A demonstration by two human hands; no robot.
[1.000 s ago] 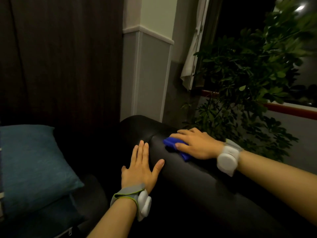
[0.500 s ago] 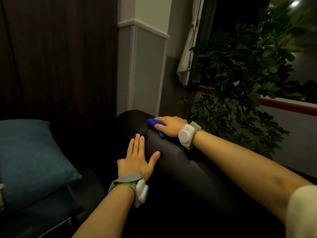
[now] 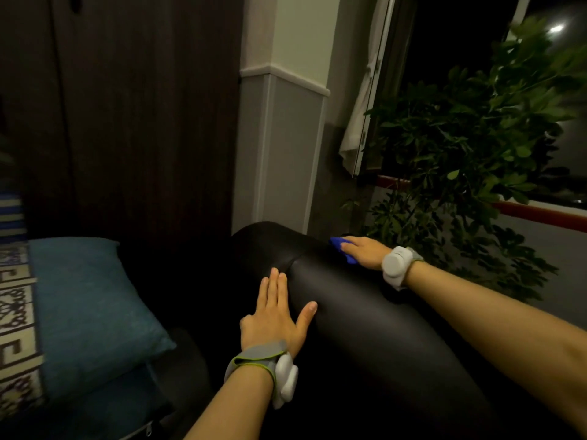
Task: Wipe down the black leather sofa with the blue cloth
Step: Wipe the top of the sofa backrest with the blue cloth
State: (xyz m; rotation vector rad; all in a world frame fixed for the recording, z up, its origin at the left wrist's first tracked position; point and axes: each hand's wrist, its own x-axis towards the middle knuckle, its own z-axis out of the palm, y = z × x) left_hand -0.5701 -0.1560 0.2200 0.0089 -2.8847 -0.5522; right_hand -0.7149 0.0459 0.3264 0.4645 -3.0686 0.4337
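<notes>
We are pressing the blue cloth (image 3: 341, 249) under our flat right hand (image 3: 362, 254) on the sofa (image 3: 365, 312) arm's far end, left hand (image 3: 276, 315) resting flat, advising even overlapping passes.

Home living room, dim: black leather sofa (image 3: 365, 312), blue cushion (image 3: 92, 312), leafy houseplant (image 3: 460, 160) by curtained window (image 3: 359, 122).
</notes>
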